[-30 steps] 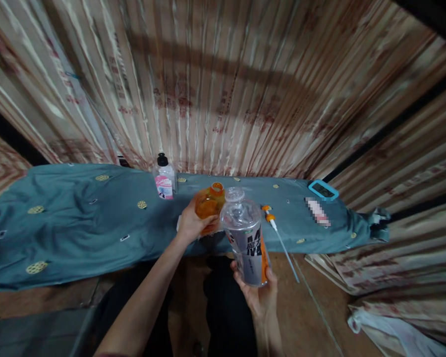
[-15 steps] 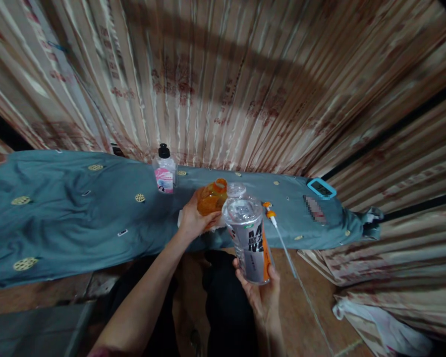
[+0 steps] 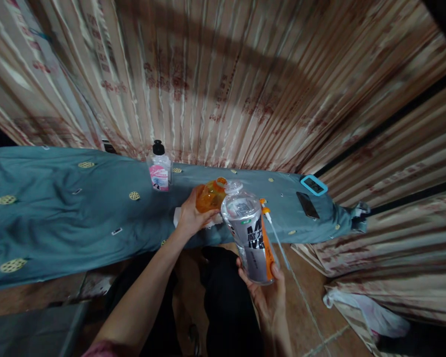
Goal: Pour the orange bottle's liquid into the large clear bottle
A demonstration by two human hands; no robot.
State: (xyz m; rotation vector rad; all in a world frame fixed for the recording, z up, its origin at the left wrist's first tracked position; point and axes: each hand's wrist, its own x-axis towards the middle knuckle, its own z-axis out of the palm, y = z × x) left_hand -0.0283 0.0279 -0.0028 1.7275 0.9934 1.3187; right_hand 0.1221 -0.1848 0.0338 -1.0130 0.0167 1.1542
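Note:
My left hand [image 3: 194, 214] is wrapped round an orange see-through bottle [image 3: 210, 196] with an uncapped mouth, held over the cloth-covered surface. Beneath that hand shows some white tissue-like material [image 3: 177, 216]. My right hand [image 3: 264, 290] grips the lower part of a large clear bottle [image 3: 250, 243] with a silver and orange label. This clear bottle leans away from me, its mouth close beside the orange bottle's mouth; whether they touch I cannot tell. A pump head [image 3: 266, 210] with orange parts and a white tube lies just right of the clear bottle.
Behind, a black-capped bottle with a pink label [image 3: 159, 171] stands on the teal cloth [image 3: 96, 198]. To the right lie a blue-framed digital clock [image 3: 314, 185] and a dark phone-like slab [image 3: 307, 205]. Patterned curtains [image 3: 208, 89] hang close behind and to the right.
The view has shifted slightly, so the objects on the cloth sit a little further left. Both hands keep their bottles, mouths still close together, with almost no change in tilt.

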